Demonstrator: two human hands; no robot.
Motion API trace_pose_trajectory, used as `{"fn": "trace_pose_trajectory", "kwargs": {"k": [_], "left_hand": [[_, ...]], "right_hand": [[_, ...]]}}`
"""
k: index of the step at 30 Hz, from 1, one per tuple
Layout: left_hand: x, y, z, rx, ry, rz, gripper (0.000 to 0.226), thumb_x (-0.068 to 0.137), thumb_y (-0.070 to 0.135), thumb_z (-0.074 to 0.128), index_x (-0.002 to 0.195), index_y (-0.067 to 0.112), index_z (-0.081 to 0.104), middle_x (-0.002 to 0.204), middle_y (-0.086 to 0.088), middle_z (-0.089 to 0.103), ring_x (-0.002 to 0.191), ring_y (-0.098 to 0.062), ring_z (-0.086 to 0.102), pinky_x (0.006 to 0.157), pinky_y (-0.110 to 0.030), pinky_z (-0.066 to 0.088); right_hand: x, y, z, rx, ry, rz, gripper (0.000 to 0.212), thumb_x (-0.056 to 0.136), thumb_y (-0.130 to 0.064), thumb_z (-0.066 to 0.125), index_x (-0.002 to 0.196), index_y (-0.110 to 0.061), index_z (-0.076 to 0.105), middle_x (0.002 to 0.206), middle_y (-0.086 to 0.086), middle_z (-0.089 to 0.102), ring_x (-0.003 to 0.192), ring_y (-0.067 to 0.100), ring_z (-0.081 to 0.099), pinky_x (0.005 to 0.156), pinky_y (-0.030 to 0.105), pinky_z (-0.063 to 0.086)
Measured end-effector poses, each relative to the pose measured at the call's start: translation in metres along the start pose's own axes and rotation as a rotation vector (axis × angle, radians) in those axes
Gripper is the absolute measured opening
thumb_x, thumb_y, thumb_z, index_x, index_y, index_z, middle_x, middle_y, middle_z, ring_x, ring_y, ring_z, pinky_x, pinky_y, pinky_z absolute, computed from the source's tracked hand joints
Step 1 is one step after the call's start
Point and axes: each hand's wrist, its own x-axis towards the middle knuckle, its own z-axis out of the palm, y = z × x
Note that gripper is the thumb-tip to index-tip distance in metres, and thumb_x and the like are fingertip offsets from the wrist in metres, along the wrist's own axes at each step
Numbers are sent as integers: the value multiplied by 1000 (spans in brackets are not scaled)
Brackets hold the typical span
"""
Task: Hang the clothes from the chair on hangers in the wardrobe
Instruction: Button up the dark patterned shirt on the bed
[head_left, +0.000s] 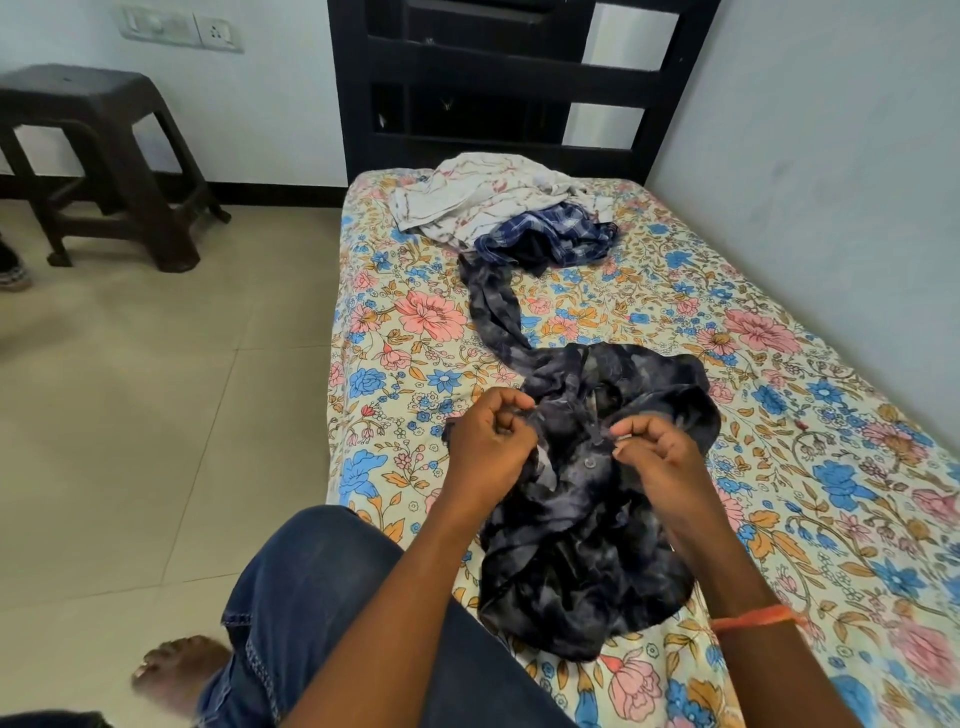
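Nothing is hung yet: my left hand (488, 439) and right hand (657, 454) pinch the dark tie-dye shirt (582, 499) spread on the floral bed (810, 467), the white shirt (483, 200) and blue checked shirt (550, 241) waiting beyond it, no hanger visible.

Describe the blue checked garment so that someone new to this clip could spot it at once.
Start at the black headboard and come down onto the floral bedsheet. Two crumpled garments lie there: the white patterned cloth nearest the headboard, and the blue checked garment touching its near edge. Only it has a check.
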Motion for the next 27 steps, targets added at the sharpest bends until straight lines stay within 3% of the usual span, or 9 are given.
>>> {"fn": "trace_pose_trajectory", "kwargs": {"k": [2,4,7,11,13,17,21,24,27], "left_hand": [[-2,0,4,29,-48,11,30,89,-2,57,105,21,66,59,15,48,46,-5,39,49,-18,37],[-4,-1,6,49,-96,16,34,87,-2,59,108,24,68,59,15,50,52,-10,44,54,-23,40],[-7,-1,7,55,-212,5,38,85,-1,63,108,28,69,63,13,53,61,-17,49,60,-30,43],[-11,8,8,-59,-354,-126,39,93,-5,52,121,19,63,87,-8,57,66,-16,57,64,-28,53],[-13,9,8,-104,-394,-176,48,94,-8,50,131,21,57,101,-10,56,64,-13,63,61,-24,54],[-15,5,8,-26,-523,-88,52,93,-3,60,136,27,56,127,-8,55,65,-12,67,58,-20,54],[-14,1,8,58,-466,-44,35,90,2,67,122,16,65,94,-7,70,59,-8,64,56,-21,53],[-15,0,7,214,-408,163,56,89,5,68,135,33,55,113,6,53,54,-11,51,57,-24,49],[-21,-1,7,341,-507,315,64,89,0,60,138,41,51,129,16,41,65,-24,55,65,-30,50]], "right_hand": [[-4,-2,0,21,-75,38,4,91,-15,68,94,-14,71,87,0,74,85,17,68,82,28,48],[-6,-1,1,-14,-124,37,14,85,-22,75,97,-15,73,89,-3,77,89,8,71,80,21,51],[-5,3,4,-5,-99,45,24,82,-8,78,105,-12,71,86,-3,78,85,8,73,70,15,53],[-8,9,8,126,-109,68,32,82,4,73,113,-8,69,95,4,78,91,14,73,78,20,56],[-10,10,8,178,-120,53,31,83,6,70,111,-8,69,97,6,77,89,13,72,76,19,55],[-14,12,6,270,-195,57,29,83,9,65,109,-3,68,101,13,76,93,22,72,84,29,58],[-13,17,5,312,-179,112,24,81,8,66,105,5,63,94,19,73,91,34,67,87,40,53],[-14,14,6,341,-217,120,28,83,9,65,110,7,60,98,22,73,92,35,69,85,41,55],[-14,12,6,259,-276,80,28,83,11,65,109,2,63,98,18,74,90,29,71,81,36,57]]}}
